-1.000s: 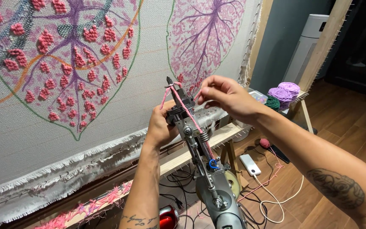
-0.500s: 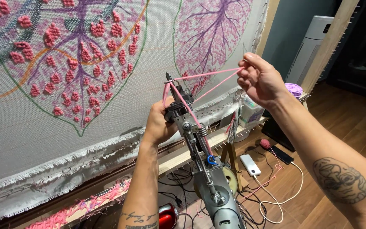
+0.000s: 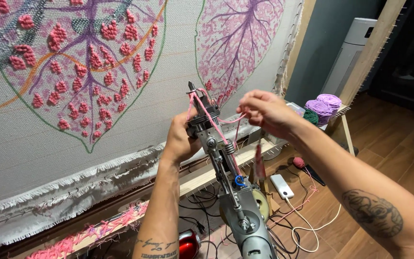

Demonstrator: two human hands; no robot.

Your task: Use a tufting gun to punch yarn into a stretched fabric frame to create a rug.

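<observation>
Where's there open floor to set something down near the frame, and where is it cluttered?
Bare wooden floor lies right of the frame leg, toward the dark doorway. Crowded: under the tufting gun, cables, a white power bank and a pink yarn ball cover the boards.

Right hand (image 3: 264, 111) back down and in from its raised spot half a second ago, pink yarn (image 3: 226, 120) now slack and looped beside the tufting gun's (image 3: 226, 182) tip.

below the tufting gun (image 3: 226, 172), its grip runs off the bottom edge. the left hand (image 3: 180, 139) hides the gun's far side; the right hand (image 3: 262, 110) covers the yarn's (image 3: 214, 120) end.
</observation>
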